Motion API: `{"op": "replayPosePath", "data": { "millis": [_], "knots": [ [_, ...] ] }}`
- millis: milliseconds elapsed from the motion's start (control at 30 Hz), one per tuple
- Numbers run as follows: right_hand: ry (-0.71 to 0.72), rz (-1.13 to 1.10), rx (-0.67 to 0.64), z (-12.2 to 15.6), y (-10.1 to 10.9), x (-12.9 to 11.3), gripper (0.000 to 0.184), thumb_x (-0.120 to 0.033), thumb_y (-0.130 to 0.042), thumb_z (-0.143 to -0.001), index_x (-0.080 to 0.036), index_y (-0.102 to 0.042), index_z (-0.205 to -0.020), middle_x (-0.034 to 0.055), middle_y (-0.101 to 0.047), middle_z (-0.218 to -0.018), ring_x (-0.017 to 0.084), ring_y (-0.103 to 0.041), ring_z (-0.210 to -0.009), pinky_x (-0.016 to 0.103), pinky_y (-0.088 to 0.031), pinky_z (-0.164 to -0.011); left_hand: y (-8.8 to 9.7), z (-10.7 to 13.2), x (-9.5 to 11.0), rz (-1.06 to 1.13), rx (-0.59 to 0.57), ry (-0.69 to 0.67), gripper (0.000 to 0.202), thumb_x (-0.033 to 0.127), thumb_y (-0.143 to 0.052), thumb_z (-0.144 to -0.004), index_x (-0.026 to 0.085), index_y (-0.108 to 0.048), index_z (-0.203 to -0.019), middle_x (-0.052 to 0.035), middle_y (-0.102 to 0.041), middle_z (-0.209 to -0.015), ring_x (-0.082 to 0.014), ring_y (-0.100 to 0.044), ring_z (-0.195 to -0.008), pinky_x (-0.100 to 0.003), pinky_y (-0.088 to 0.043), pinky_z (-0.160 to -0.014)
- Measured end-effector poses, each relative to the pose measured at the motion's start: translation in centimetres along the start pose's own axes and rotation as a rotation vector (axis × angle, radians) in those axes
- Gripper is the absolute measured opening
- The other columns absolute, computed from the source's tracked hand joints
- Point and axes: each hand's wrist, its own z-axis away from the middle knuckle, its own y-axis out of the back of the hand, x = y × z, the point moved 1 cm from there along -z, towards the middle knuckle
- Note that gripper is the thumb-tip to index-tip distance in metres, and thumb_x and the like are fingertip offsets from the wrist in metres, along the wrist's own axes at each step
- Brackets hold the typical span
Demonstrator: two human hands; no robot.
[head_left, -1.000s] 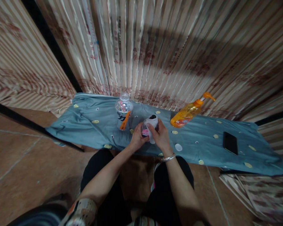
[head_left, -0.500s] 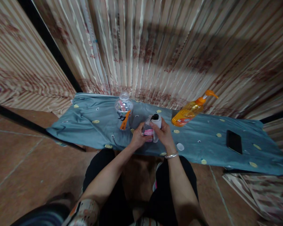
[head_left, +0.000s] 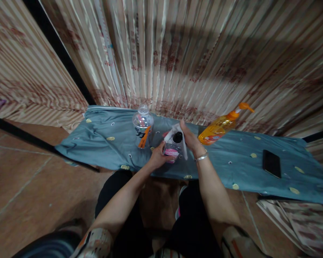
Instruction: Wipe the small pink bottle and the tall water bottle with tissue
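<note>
Tabletop (head_left: 242, 172), covered w/ teal cloth (head_left: 102, 143): near edge runs just above the person's legs (head_left: 115, 193), far edge is butted against the striped curtain (head_left: 177, 53). Open cloth is seen left of the clear bottle (head_left: 142, 125), also betw. the orange pump bottle (head_left: 218, 127) and the phone (head_left: 271, 163). Phone is set near the right end, well apart from both hands. Centre is crowded: clear bottle just left of the work, pump bottle just right.

Small bottle (head_left: 173, 152) (pink label, black cap) is held upright at mid-tabletop, toward the near edge. Left hand (head_left: 158, 157) is curled round its lower left side, fingers closed on the label area. Right hand (head_left: 190, 139) is brought in from the right, fingers pressed together, w/ the white cloth (head_left: 174, 129) pinned against cap and shoulder. The cloth's loose end hangs down the bottle's right side.

Bottle base is covered by the left hand; resting or lifted can't be told. Right thumb is hidden behind the white cloth. Label print is too blurred to read. Bracelet (head_left: 201, 157) is noted on the right wrist. Phone's right edge and the tabletop's right end are warped by the lens.
</note>
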Motion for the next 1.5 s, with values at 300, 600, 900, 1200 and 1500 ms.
{"op": "replayPosePath", "data": {
  "millis": [300, 600, 900, 1200, 1500],
  "knots": [
    [-0.146, -0.143, -0.156, 0.8, -0.8, -0.8, 0.081, -0.093, -0.043, -0.074, -0.019, -0.076, -0.074, 0.0099, -0.074, -0.066, 0.028, -0.074, -0.074, 0.040, -0.060, -0.065, -0.6, 0.1, 0.1, 0.111, -0.013, -0.048, 0.076, 0.021, -0.089, -0.059, 0.017, -0.059, -0.129, -0.0067, -0.073, -0.114, -0.0233, -0.069, -0.103, -0.038, -0.053, -0.096],
    [0.179, 0.130, 0.452, 5.5, -3.5, 1.5, 0.072, -0.077, -0.031, -0.091, -0.020, -0.071, -0.108, 0.0134, -0.075, -0.103, 0.030, -0.069, -0.102, 0.046, -0.054, -0.093, -1.4, 0.0, -0.7, 0.009, 0.085, -0.131, 0.068, 0.019, -0.085, -0.059, 0.018, -0.060, -0.122, -0.0089, -0.068, -0.117, -0.0273, -0.064, -0.111, -0.045, -0.050, -0.103],
    [0.288, 0.275, 0.608, 7.2, -6.0, 6.6, 0.067, -0.060, -0.032, -0.098, -0.017, -0.039, -0.150, 0.0203, -0.048, -0.152, 0.026, -0.042, -0.146, 0.050, -0.032, -0.120, -1.5, 0.1, -0.2, 0.001, 0.087, -0.176, 0.057, 0.021, -0.076, -0.069, 0.019, -0.055, -0.122, -0.0121, -0.066, -0.124, -0.0279, -0.063, -0.118, -0.044, -0.049, -0.105],
    [0.003, 0.069, 0.606, 7.1, -4.5, 8.2, 0.073, -0.073, -0.021, -0.093, -0.017, -0.066, -0.109, 0.0194, -0.074, -0.115, 0.031, -0.068, -0.118, 0.047, -0.054, -0.100, -1.5, 0.3, 0.1, 0.039, 0.061, -0.053, 0.060, 0.013, -0.078, -0.065, 0.019, -0.052, -0.118, -0.0048, -0.072, -0.106, -0.0216, -0.071, -0.097, -0.034, -0.054, -0.091],
    [0.021, 0.021, 0.302, 4.1, -1.1, 2.7, 0.062, -0.078, -0.045, -0.085, -0.021, -0.071, -0.090, 0.0067, -0.076, -0.087, 0.029, -0.071, -0.098, 0.042, -0.059, -0.085, -1.0, 2.1, 1.1, 0.122, 0.026, -0.020, 0.071, 0.027, -0.090, -0.058, 0.018, -0.054, -0.119, -0.0040, -0.073, -0.103, -0.0221, -0.070, -0.094, -0.035, -0.055, -0.090]
  ]
}}
